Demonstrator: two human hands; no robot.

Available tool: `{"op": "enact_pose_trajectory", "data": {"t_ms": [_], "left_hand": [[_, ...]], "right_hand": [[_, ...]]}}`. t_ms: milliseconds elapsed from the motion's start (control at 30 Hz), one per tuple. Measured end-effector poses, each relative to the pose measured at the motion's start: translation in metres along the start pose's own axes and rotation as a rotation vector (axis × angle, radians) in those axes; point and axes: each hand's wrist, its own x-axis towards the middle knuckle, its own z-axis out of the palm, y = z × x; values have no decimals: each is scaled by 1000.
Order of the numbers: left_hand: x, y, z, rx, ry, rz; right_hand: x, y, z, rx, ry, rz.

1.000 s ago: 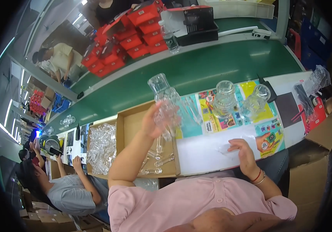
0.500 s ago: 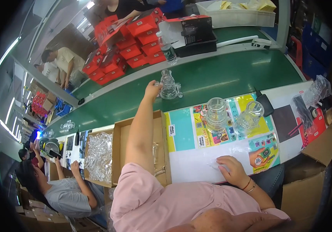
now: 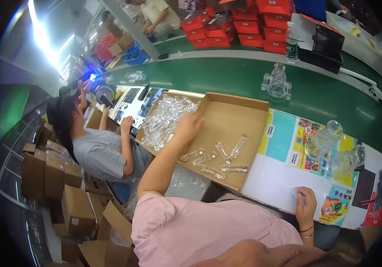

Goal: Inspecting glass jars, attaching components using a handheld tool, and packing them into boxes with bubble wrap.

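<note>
My left hand (image 3: 190,126) is over the divide between a heap of small clear tube-like pieces (image 3: 166,118) and a shallow cardboard tray (image 3: 231,109). Its fingers point down and are partly hidden, so their grip does not show. Inside the tray lie several clear dumbbell-shaped pieces (image 3: 240,146). My right hand (image 3: 306,204) rests low over the white sheet, fingers curled at a small, faint clear piece (image 3: 294,191). Beyond, a clear flared vessel (image 3: 278,82) stands on the green bench. Two more clear vessels, one upright (image 3: 324,140) and one tilted (image 3: 350,160), are on the printed sheets.
A water bottle (image 3: 292,44) and stacked red boxes (image 3: 249,26) line the far ledge. At left a co-worker in a grey shirt (image 3: 99,151) sits by the bench, near a fan (image 3: 105,92). Cardboard cartons (image 3: 77,207) crowd the floor there.
My left hand has let go of the flared vessel and come back to the cardboard tray and heap. The view has turned left. My right hand stays over the white sheet.
</note>
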Motion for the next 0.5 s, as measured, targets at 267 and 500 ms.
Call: {"op": "enact_pose_trajectory", "data": {"t_ms": [267,500], "left_hand": [[-15,-126,-9,105,449,-504],[-5,-113,-3,-378,283,-416]], "right_hand": [[-7,-8,7,-273,61,-150],[-6,-14,8,-270,107,-187]]}}
